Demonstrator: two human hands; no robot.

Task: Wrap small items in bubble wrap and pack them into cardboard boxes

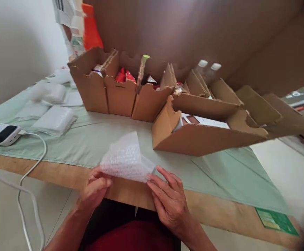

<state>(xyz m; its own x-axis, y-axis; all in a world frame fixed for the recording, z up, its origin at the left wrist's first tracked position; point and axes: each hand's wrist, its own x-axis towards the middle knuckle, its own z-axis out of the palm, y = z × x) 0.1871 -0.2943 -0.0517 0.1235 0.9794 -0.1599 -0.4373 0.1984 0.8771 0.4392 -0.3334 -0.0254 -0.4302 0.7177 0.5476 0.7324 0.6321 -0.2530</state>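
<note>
A piece of clear bubble wrap (126, 158), folded with one corner sticking up, is between my two hands at the near edge of the table. My left hand (96, 186) is closed on its left end, thumb over the curled fingers. On the right end, my right hand (170, 197) grips the wrap with its fingers laid along the edge. Its thumb is mostly hidden. Whether anything lies inside the wrap cannot be made out. Behind it stand open cardboard bins (120, 96), and a longer cardboard box (194, 139) is at the right.
Several white wrapped packets (55, 120) lie at the left on the green cloth (89, 139). A power bank (2, 134) with a white cable (43, 153) sits near the front left edge. Two capped bottles (201, 66) stand behind the bins. A green packet (276, 221) lies front right.
</note>
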